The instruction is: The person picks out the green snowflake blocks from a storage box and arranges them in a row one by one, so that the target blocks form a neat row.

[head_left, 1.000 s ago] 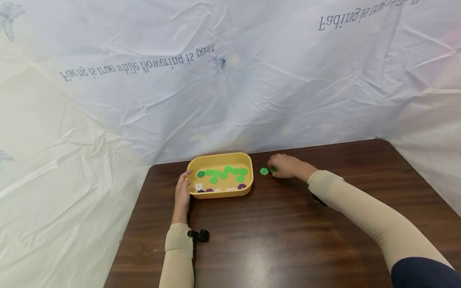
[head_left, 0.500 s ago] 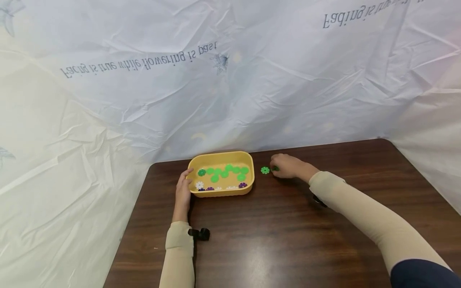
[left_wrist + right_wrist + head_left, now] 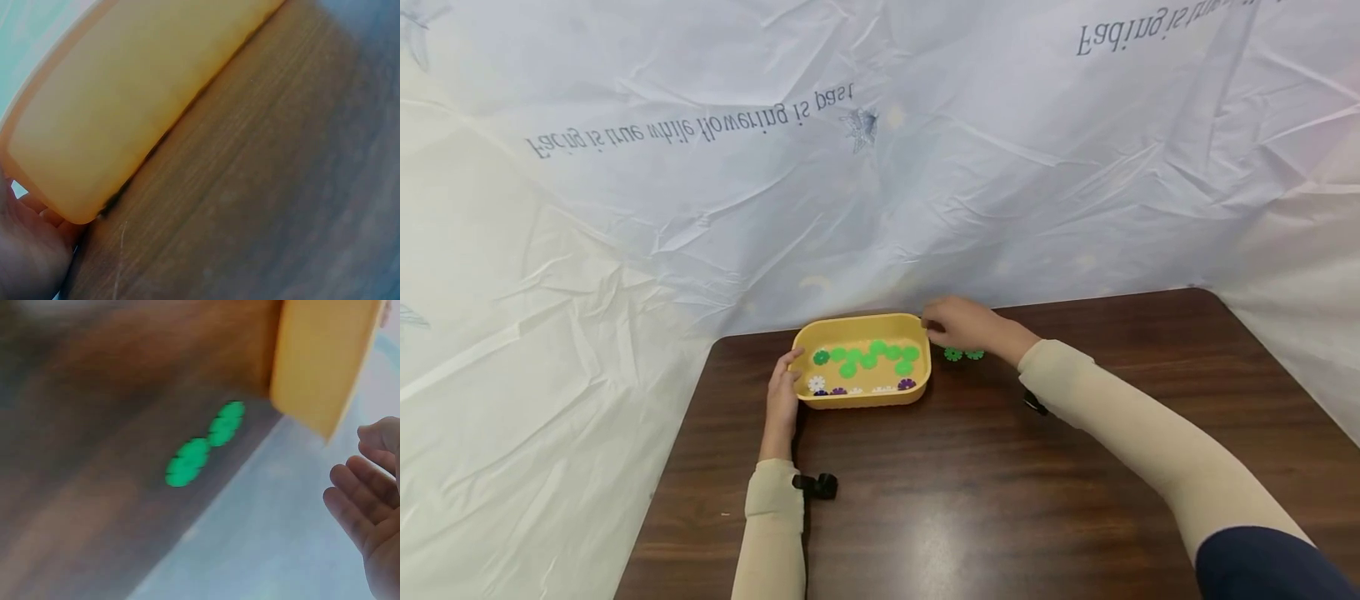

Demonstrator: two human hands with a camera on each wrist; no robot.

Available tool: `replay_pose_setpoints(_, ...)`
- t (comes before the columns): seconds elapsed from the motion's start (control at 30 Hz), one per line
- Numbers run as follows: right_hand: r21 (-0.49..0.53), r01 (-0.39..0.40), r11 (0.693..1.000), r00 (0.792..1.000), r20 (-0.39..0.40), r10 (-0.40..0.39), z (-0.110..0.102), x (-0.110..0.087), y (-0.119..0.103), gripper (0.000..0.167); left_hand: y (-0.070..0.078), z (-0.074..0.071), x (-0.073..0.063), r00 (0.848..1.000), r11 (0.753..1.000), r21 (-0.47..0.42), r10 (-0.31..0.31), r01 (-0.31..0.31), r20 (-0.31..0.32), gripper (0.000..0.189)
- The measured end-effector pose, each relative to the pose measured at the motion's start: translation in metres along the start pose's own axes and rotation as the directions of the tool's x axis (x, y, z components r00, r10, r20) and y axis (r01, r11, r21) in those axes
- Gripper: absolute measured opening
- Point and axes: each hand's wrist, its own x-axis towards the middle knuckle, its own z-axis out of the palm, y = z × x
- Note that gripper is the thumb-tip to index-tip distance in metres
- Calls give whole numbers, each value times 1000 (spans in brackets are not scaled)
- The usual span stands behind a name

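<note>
A yellow plastic basin [image 3: 865, 401] stands near the table's back edge. My left hand [image 3: 781, 408] grips its left end, with fingers at the rim; in the left wrist view the hand [image 3: 31, 250] lies against the basin's corner. Inside lie several bright green snowflake discs [image 3: 868, 360], a darker green disc [image 3: 822, 357], and white and purple discs [image 3: 906, 384] along the front wall. My right hand [image 3: 964, 323] is over the basin's right rim, its fingers loosely bent around nothing visible. Two green snowflake discs [image 3: 188, 462] lie end to end on the table below it.
A dark brown wooden table [image 3: 1000, 483] extends toward me. Directly behind it hangs a creased white printed cloth [image 3: 925, 208], which also closes in both sides. A black wrist strap [image 3: 816, 486] sits on my left sleeve.
My right hand has let go of the green disc, lifted, and moved left to the basin's rim. Two discs now show side by side on the table. My left hand stays put.
</note>
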Motion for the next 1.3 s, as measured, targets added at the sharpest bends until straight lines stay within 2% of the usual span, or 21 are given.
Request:
replay_pose_setpoints(0.1,-24,28,999,1000,15,-27,-3,12,-11,18,0,0,0,1000,1000,-3,-4,4,-1,53)
replay_pose_setpoints(0.23,-27,38,999,996,79,-36,-2,27,-25,20,0,0,0,1000,1000,4,-2,2,-7,53)
replay_pose_setpoints(0.5,-16,65,998,972,226,-60,21,43,-40,20,0,-2,1,1000,1000,15,1,-1,-7,52)
replay_pose_setpoints(0.6,-18,56,998,955,292,-49,33,44,-42,20,0,-2,0,1000,1000,13,-12,12,-2,52)
replay_pose_setpoints(0.77,-88,-10,996,929,367,42,48,47,-46,31,2,-2,1,1000,1000,13,-26,26,9,53)
replay_pose_setpoints(0.87,-114,-38,993,925,371,78,54,50,-45,26,17,-1,-6,999,1000,14,-28,28,30,53)
replay_pose_setpoints(0.93,-108,-32,994,928,366,69,57,53,-44,22,29,-1,-11,998,999,17,-38,38,41,53)
replay_pose_setpoints(1.0,-104,-17,994,933,356,53,59,54,-42,24,38,1,-17,998,999,18,-35,34,46,53)
replay_pose_setpoints(1.1,-98,-2,995,936,350,36,59,54,-43,30,40,1,-17,998,999,19,-43,42,43,52)
replay_pose_setpoints(1.3,-52,-11,999,926,376,30,54,52,-49,51,38,0,-17,998,999,26,-48,47,44,52)
